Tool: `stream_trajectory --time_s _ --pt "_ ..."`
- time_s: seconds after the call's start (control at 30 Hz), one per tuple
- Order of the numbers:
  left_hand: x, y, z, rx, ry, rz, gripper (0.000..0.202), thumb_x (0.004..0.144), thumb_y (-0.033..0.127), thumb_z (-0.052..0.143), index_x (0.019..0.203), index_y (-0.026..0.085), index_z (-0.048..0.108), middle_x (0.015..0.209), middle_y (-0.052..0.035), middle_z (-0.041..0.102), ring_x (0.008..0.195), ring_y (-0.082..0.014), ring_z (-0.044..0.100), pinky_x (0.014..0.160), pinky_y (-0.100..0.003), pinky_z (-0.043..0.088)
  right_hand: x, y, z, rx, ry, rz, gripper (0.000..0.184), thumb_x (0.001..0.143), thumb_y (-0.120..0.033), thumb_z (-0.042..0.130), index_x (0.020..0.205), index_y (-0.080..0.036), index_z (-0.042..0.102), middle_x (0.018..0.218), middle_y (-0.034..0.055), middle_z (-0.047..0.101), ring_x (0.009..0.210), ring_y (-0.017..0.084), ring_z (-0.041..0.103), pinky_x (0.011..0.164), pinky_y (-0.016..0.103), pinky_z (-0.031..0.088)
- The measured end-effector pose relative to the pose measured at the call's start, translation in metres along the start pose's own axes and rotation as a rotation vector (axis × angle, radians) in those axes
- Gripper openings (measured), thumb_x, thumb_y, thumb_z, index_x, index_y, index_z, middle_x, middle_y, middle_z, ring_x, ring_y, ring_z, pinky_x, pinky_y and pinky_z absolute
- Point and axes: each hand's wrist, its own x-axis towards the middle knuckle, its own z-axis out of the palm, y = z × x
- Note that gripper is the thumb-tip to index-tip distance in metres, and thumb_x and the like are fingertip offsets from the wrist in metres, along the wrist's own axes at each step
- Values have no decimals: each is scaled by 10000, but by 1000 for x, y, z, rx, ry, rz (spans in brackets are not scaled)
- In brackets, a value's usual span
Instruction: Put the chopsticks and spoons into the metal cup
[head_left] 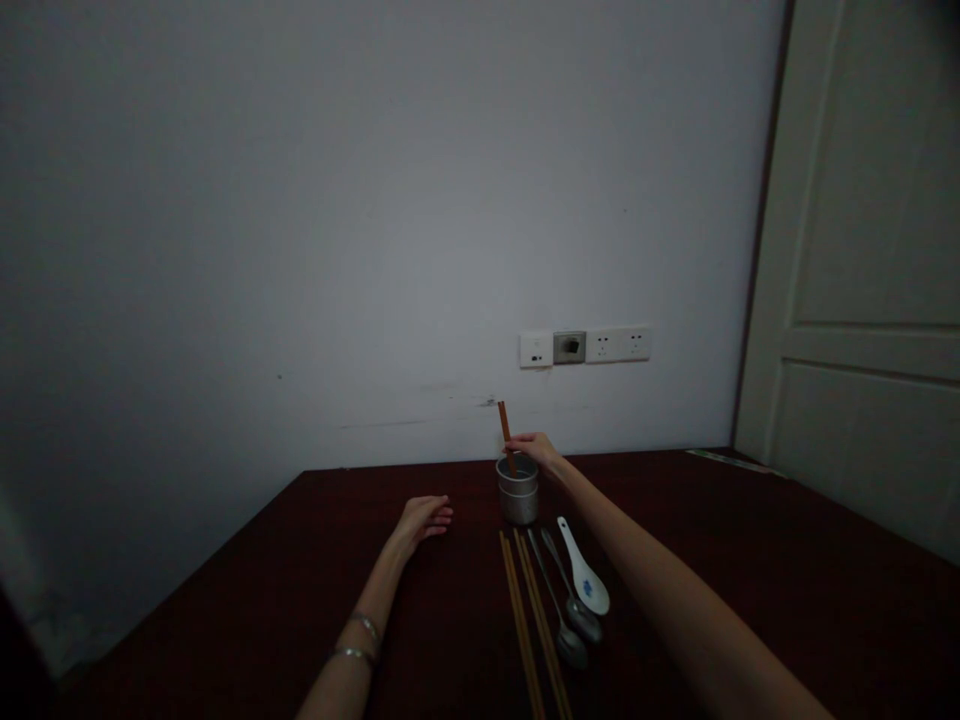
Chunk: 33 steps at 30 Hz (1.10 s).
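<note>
My right hand (529, 447) pinches a pair of reddish-brown chopsticks (505, 420), their lower ends inside a grey metal cup (519, 500) near the back of the table. My left hand (426, 522) rests to the left of the cup, fingers stretched out and nothing in them. In front of the cup lie light wooden chopsticks (523, 622). Beside them are two metal spoons, a long-handled one (571, 648) and another (583, 620). A white ceramic spoon (591, 588) with a blue mark lies to their right, near my right forearm.
The dark red table (270, 600) meets a pale wall (375, 250) at the back. Sockets and switches (616, 344) are set in that wall above the cup. A light panelled door (870, 300) stands at the right, and a flat strip (735, 462) lies on the table's back right.
</note>
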Motion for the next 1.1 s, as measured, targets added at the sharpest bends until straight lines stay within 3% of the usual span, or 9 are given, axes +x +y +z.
stream_trajectory --time_s 0.43,0.63,0.77,0.87,0.97,1.1 --pt "2 -2 -2 -14 -7 12 279 635 301 672 808 100 584 693 -77 650 543 -127 595 515 -230 470 0 1 -3 -98 42 3 157 588 -201 681 712 -104 676 682 69 689 609 125 622 595 198 468" --pt "5 -4 -1 -1 -3 14 267 634 307 671 786 104 588 703 -87 655 532 -124 593 521 -232 470 -9 5 -26 -210 80 8 233 704 -302 576 813 -114 661 794 92 688 604 131 622 512 203 454" --pt "2 -1 1 21 19 17 221 655 281 650 775 107 584 684 -73 649 528 -119 590 514 -227 471 -33 7 -53 -363 133 -23 161 688 -238 568 696 -110 665 684 80 681 651 170 623 577 231 458" --pt "-1 0 3 39 29 29 182 674 254 629 769 105 586 678 -70 646 524 -111 587 509 -216 468 -58 14 -75 -469 170 -81 106 638 -175 589 679 -128 675 737 79 684 777 204 615 718 260 444" --pt "-3 1 5 55 40 47 158 682 228 617 768 98 589 667 -70 647 515 -109 585 510 -213 469 -86 33 -96 -687 173 -144 228 662 -174 552 847 -128 676 915 100 668 913 213 588 833 278 403" --pt "-5 1 6 83 43 59 167 665 227 625 759 95 585 657 -68 642 515 -112 583 506 -217 465 -119 66 -113 -1027 154 -128 365 741 -204 470 1066 -87 590 1059 128 614 1012 205 548 893 275 374"
